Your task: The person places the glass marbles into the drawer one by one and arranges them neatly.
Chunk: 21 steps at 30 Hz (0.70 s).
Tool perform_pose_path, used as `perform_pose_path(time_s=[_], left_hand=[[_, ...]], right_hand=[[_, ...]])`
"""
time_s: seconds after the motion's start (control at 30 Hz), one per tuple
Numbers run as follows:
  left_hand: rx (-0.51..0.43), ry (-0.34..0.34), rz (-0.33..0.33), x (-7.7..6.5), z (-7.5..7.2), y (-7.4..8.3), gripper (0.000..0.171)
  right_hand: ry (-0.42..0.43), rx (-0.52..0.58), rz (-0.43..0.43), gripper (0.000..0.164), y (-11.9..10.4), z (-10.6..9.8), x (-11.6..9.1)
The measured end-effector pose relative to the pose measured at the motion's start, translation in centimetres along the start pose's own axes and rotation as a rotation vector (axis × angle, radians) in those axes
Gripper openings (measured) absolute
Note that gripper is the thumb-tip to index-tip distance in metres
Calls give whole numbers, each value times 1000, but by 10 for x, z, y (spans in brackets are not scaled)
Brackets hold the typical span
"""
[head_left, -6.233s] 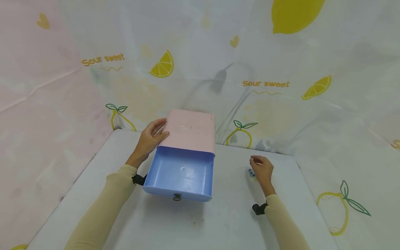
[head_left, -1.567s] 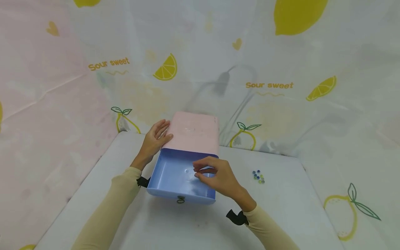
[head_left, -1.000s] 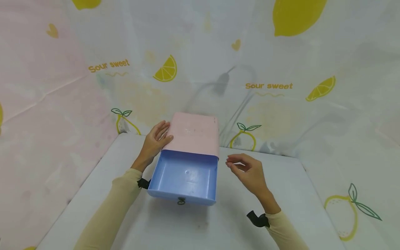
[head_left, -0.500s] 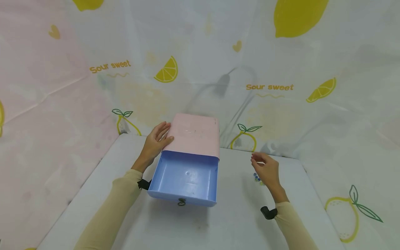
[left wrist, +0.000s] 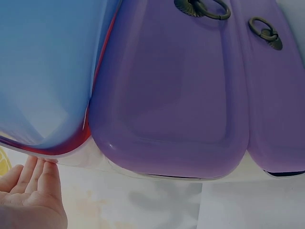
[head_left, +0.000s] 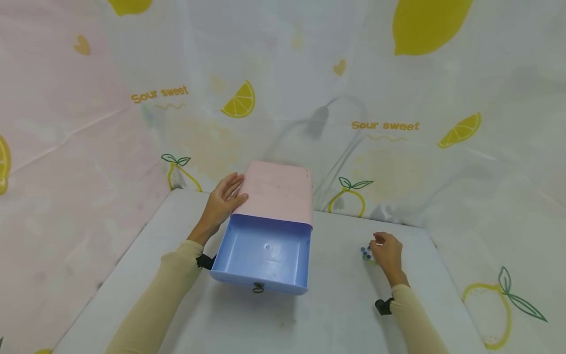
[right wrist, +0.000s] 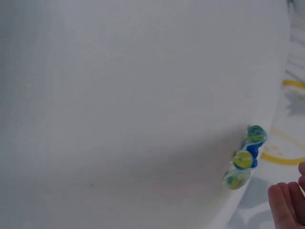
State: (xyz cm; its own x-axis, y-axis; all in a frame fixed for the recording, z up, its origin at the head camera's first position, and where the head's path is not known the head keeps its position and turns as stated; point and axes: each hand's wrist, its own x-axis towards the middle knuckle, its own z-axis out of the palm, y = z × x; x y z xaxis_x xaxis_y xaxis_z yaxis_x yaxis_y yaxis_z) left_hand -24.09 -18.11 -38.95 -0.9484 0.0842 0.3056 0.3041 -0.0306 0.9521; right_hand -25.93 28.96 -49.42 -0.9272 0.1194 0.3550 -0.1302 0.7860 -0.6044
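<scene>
The light around me is dim and diffuse. Glare spots the blue drawer [head_left: 265,258], and a soft-edged shadow spreads beneath its front on the worktop [head_left: 336,309]. In the right wrist view the worktop's edge bows and the marbles [right wrist: 243,160] look slightly blurred.

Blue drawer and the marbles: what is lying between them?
In the head view, only bare white tabletop shows between the blue drawer and the marbles.
</scene>
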Motion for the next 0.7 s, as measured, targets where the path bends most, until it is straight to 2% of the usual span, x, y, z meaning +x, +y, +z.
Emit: perform_pose_path(time_s=[0.27,0.33,0.7], left_hand=[[-8,-2,-5,1,2,1,74],[-13,-6,-9,1,2,0,74],[2,-3,1,1,1,1,69]], right_hand=[[-121,-34,175,28,20,2,-7],[-135,-40,196,29,23,3,-9],[-123,-41,173,25,24,9,-9]])
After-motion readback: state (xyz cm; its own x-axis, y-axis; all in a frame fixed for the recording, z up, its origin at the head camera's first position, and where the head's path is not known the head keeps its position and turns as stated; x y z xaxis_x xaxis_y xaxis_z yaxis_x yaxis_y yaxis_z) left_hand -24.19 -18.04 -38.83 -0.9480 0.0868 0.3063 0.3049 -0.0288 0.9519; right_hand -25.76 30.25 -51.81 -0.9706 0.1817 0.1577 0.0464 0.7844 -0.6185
